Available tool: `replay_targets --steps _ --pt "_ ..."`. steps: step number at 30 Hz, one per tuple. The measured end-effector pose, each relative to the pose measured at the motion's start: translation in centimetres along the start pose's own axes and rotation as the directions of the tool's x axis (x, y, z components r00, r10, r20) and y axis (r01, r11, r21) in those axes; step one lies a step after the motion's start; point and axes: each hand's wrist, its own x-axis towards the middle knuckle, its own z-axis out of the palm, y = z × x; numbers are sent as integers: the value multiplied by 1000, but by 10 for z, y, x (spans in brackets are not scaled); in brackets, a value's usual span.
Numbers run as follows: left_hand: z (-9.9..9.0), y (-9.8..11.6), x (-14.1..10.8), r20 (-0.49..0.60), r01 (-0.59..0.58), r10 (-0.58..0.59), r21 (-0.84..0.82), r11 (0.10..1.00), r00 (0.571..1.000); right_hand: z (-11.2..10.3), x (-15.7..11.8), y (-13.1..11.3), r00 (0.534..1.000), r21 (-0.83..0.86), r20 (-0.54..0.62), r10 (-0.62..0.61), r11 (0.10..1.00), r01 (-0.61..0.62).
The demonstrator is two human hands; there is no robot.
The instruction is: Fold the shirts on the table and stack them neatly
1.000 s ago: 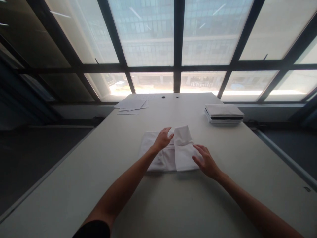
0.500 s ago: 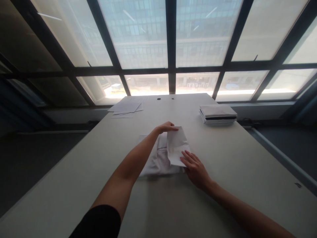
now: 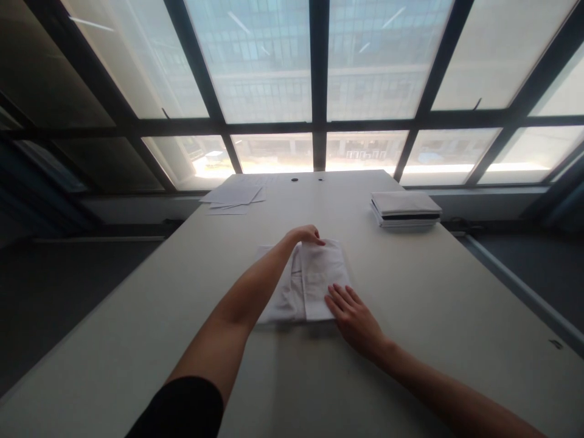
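A white cloth [image 3: 322,274], partly folded, lies on the pale table in front of me, its right flap folded over toward the middle. At the far edge of that flap my left hand [image 3: 306,235] is closed, with the cloth's edge in its pinch. My right hand [image 3: 356,316] rests with fingers spread flat on the near right corner of the flap. Creases run along the cloth's left part, and my left forearm hides some of it.
Loose paper sheets [image 3: 235,193] lie at the table's far left. A stack of folded cloths [image 3: 405,210], white with a dark layer, sits at the far right. Beyond the table [image 3: 182,316] stand large framed windows [image 3: 365,67].
The raised flap has come down flat over the cloth. My left hand has stayed near the far edge, and my right hand has moved slightly nearer with its fingers on the flap.
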Motion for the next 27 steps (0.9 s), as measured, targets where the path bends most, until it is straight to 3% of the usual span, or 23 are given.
replay_targets --steps 3,6,8,12,15,18,22,27 --pt "8 19 -3 -92 -16 22 63 998 996 -3 -3 2 999 24 33 -12 1000 11" --pt "28 37 -17 -250 -27 56 117 993 967 -4 -7 2 998 71 37 43 996 -46" --pt "46 46 -35 -334 -69 114 143 987 936 -3 -11 2 980 98 -3 198 975 -197" --pt "83 53 -99 -449 -268 333 204 942 829 -2 -17 0 856 148 -32 516 849 -507" --pt "108 51 -157 -320 -454 516 250 855 795 -4 -17 0 825 170 29 565 810 -561" --pt "125 46 -196 -207 -496 567 311 811 797 -5 -14 2 819 189 62 570 799 -570" --pt "132 35 -204 -129 -492 588 421 762 799 -8 -12 4 803 196 91 589 780 -594" --pt "124 24 -203 -147 -461 622 546 700 769 -13 -9 0 791 131 115 601 780 -612"
